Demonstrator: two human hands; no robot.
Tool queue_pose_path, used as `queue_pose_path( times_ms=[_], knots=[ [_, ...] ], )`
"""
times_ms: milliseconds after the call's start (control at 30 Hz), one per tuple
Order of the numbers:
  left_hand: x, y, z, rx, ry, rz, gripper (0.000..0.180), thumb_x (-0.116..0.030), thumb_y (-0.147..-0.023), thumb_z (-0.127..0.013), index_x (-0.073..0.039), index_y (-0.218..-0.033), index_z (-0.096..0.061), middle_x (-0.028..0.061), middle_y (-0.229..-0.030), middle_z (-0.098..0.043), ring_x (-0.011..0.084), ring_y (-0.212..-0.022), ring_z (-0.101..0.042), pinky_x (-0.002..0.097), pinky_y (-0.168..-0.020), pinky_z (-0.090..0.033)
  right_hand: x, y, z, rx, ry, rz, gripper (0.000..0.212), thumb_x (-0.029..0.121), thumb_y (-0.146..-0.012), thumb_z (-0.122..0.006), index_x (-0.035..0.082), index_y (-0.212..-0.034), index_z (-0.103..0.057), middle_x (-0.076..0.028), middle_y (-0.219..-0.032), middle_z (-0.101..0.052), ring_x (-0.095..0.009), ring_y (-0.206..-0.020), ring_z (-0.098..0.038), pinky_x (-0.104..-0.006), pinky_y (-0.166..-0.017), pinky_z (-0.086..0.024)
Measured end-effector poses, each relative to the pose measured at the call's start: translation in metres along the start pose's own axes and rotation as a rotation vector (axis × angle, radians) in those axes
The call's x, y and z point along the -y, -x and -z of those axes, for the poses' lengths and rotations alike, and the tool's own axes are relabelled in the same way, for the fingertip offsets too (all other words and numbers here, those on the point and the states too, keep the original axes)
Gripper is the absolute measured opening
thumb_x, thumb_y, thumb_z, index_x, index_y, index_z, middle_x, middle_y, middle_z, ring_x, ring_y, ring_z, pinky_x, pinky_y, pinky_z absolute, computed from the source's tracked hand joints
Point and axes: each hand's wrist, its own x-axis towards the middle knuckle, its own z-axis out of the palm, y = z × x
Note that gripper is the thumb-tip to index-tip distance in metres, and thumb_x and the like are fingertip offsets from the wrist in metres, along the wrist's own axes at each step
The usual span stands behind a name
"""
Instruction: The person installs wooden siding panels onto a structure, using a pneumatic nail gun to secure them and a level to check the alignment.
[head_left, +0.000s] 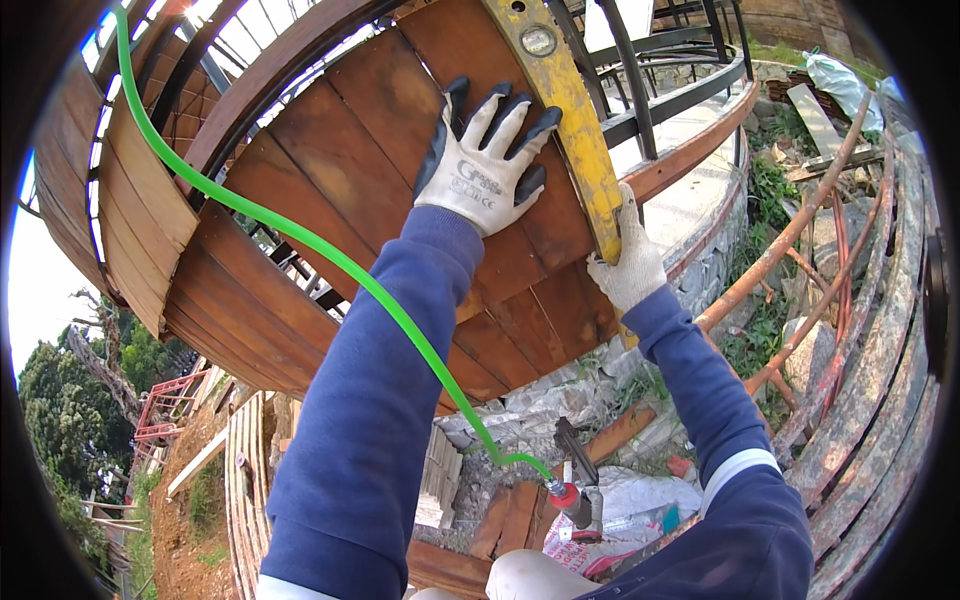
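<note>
My left hand, in a white and dark work glove, lies flat with fingers spread on the brown wooden boards of a curved panel. A yellow spirit level stands on edge along the panel's right side. Around its lower part, my right hand is closed, also gloved; part of the grip is hidden. A bright green air hose crosses in front of the panel and over my left arm. It runs down to a nail gun low in the view, near my knee.
Black metal railings rise beyond the panel. On the right are rusty poles and a stack of weathered pipes or planks. A white sack and wooden offcuts lie below, beside stone rubble. A dirt slope falls away at left.
</note>
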Motion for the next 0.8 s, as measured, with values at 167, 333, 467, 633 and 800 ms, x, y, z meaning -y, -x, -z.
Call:
queue_pose_path(
  times_ms=[167, 333, 467, 633, 800],
  knots=[
    [-0.0008, -0.0009, -0.0021, -0.012, 0.006, 0.001, 0.068, -0.056, -0.1, -0.05, -0.028, -0.16, -0.037, 0.0076, -0.16, -0.041, 0.0287, -0.153, -0.029, 0.0626, -0.126, -0.003, -0.0051, 0.0009, -0.0035, -0.004, -0.028, -0.015, 0.106, 0.002, -0.078, -0.075, 0.011, -0.165, -0.016, -0.028, -0.136, -0.059, -0.039, -0.124, -0.064, -0.0404, -0.101, -0.053],
    [-0.0008, -0.001, -0.0017, -0.017, 0.005, -0.002, 0.068, -0.056, -0.099, -0.051, -0.028, -0.16, -0.037, 0.0077, -0.16, -0.041, 0.0286, -0.153, -0.029, 0.0627, -0.126, -0.003, -0.0065, 0.0009, -0.0034, -0.014, -0.016, 0.0, 0.107, 0.001, -0.078, -0.075, 0.013, -0.165, -0.015, -0.028, -0.136, -0.06, -0.039, -0.123, -0.064, -0.0409, -0.1, -0.054],
    [-0.0012, -0.0006, -0.0039, -0.031, 0.014, -0.008, 0.068, -0.056, -0.099, -0.051, -0.028, -0.16, -0.037, 0.0079, -0.16, -0.042, 0.0289, -0.153, -0.03, 0.0628, -0.126, -0.003, -0.0079, 0.001, -0.0043, -0.028, -0.011, 0.023, 0.107, 0.001, -0.077, -0.075, 0.013, -0.165, -0.015, -0.028, -0.135, -0.061, -0.04, -0.122, -0.064, -0.0414, -0.099, -0.054],
    [-0.0008, -0.0008, -0.0013, -0.008, 0.001, -0.004, 0.069, -0.057, -0.099, -0.05, -0.028, -0.16, -0.037, 0.0079, -0.161, -0.041, 0.0294, -0.153, -0.03, 0.0631, -0.126, -0.003, -0.0041, 0.0008, -0.0027, -0.01, -0.005, -0.01, 0.108, 0.001, -0.077, -0.075, 0.013, -0.165, -0.014, -0.028, -0.134, -0.061, -0.04, -0.122, -0.064, -0.0416, -0.099, -0.054],
    [-0.0013, -0.0012, -0.005, -0.034, 0.023, -0.006, 0.069, -0.056, -0.099, -0.051, -0.027, -0.16, -0.037, 0.0081, -0.16, -0.041, 0.029, -0.153, -0.03, 0.063, -0.126, -0.003, -0.0053, 0.0007, -0.0024, -0.022, -0.026, 0.023, 0.108, 0.0, -0.077, -0.074, 0.013, -0.165, -0.014, -0.028, -0.135, -0.06, -0.041, -0.124, -0.063, -0.0413, -0.1, -0.053]
  ],
)
